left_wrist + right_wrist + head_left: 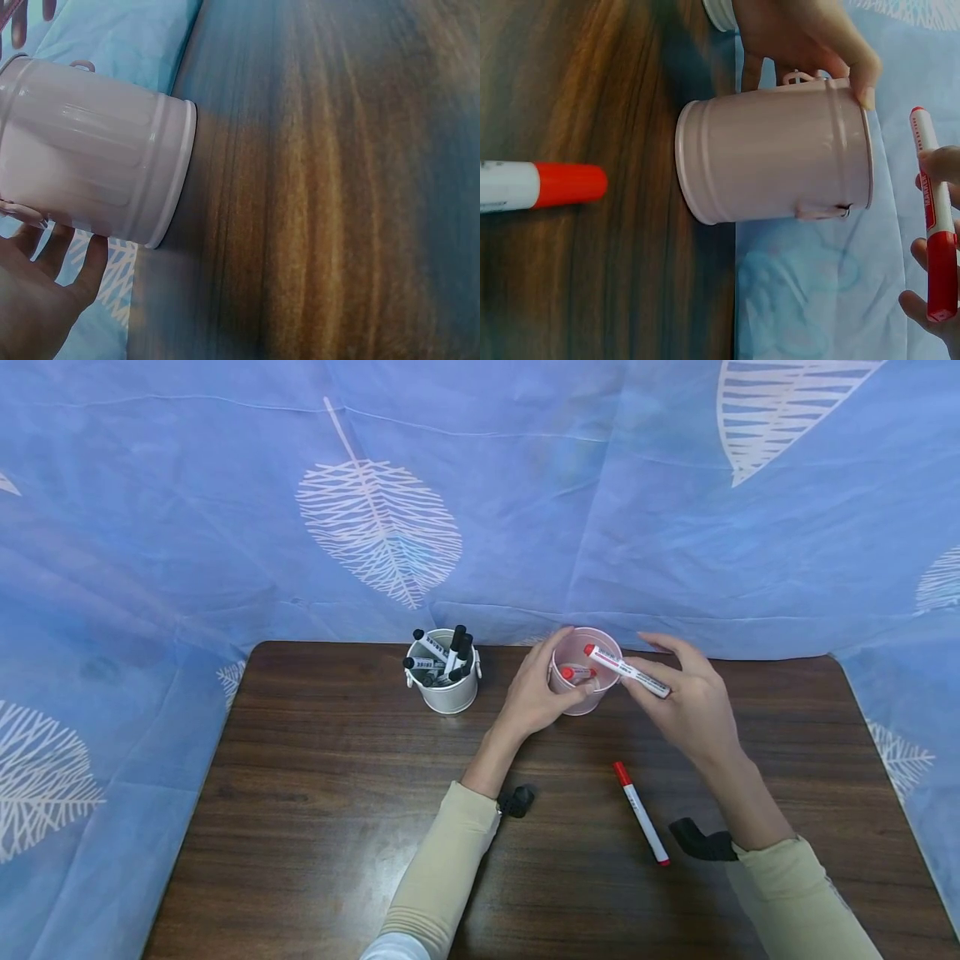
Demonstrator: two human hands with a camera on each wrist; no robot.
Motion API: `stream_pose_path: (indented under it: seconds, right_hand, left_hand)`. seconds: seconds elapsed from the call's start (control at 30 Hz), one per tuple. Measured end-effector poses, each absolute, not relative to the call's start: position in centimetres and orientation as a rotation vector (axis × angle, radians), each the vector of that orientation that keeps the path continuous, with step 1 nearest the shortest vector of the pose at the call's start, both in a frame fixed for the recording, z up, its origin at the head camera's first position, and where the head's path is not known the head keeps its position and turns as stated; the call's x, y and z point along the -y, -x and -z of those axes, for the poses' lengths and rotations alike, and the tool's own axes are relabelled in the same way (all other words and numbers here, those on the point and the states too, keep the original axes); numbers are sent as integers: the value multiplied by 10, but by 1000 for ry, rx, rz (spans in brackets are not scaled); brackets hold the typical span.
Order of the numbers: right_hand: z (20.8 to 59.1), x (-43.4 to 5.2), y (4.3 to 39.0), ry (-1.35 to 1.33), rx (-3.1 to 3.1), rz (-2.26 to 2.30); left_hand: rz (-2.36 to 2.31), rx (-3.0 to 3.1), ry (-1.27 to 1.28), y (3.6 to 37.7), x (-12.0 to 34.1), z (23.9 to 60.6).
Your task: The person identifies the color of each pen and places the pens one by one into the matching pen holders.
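Marker [627, 671] with red cap is pinched in my right hand [693, 710], and its capped end points over the mouth of the pink bucket [592, 693]. My left hand [536, 693] curls around the near side of this bucket, thumb at the rim, and keeps it steady. One red marker [576, 673] already lies inside. I judge I am in the step of dropping markers into the pink bucket; the next move calls for tilting the marker tip down into the opening and releasing my fingers, without knocking the rim. A second red marker [641, 812] lies on the wooden table [315, 793] near my right wrist, apart from the bucket. To the left stands a white bucket [448, 689] full of black markers [446, 656]. The table is dark brown wood with some shine, and a blue curtain [225, 510] with white leaf pattern hangs behind and at both sides.
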State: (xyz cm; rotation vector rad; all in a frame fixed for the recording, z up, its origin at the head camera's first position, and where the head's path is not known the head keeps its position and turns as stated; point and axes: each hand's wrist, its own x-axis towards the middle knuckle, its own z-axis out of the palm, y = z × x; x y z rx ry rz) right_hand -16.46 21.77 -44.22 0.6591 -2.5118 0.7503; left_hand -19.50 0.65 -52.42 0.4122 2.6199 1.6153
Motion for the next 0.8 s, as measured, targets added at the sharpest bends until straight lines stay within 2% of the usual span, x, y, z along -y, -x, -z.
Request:
stream_pose_path:
  seconds: [0.8]
  right_hand:
    - [434, -176, 198, -729, 2541, -879]
  left_hand:
    - [-1572, -2625, -380, 193, -6, 524]
